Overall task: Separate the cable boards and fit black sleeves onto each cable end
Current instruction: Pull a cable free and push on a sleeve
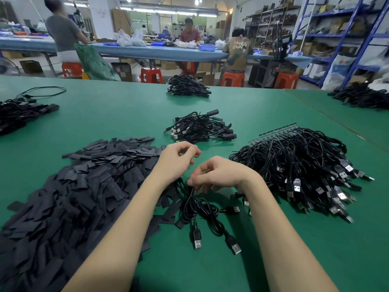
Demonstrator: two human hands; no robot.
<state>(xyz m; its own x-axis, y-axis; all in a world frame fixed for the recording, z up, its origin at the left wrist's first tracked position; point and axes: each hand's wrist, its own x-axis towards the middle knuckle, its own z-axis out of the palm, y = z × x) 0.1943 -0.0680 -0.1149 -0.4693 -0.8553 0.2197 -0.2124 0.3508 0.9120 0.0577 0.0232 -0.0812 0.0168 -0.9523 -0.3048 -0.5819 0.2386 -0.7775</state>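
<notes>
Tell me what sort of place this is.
Likely a cable-assembly workshop: heaps of black USB cables and flat black sleeves on a green worktable, blue storage shelving behind.

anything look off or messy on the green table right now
Nothing looks damaged. The sleeve pile sprawls loosely, with a few sleeves strayed under the cables near the right hand. The left hand hovers above. Otherwise the piles sit apart.

A factory assembly floor: green worktable (126, 114), cable piles (294, 157), stock shelving (336, 39).
</notes>
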